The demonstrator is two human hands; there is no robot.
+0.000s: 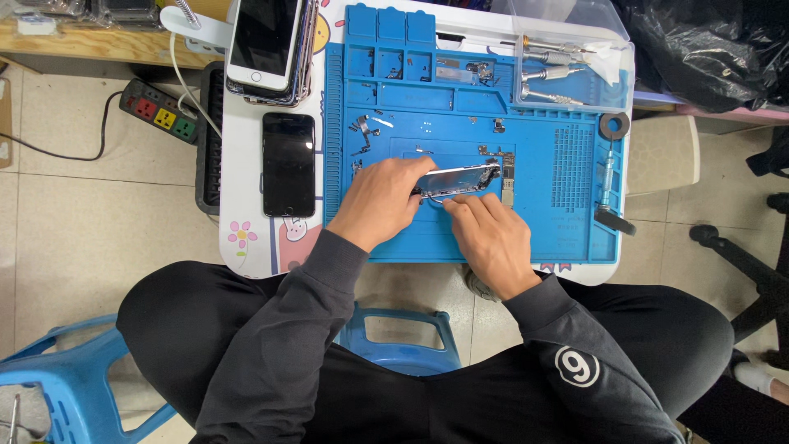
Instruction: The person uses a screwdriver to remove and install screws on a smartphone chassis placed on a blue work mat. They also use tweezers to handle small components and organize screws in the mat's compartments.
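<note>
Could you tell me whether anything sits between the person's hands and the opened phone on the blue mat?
Nothing visible does. The left hand and right hand both already touch the opened phone, tilted up on edge over the blue repair mat; loose small parts lie beyond it.

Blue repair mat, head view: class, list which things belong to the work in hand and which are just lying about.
In hand:
left hand
right hand
opened phone
blue repair mat
small loose parts

Lying about:
black phone
stack of phones
power strip
clear box of screwdrivers
</note>
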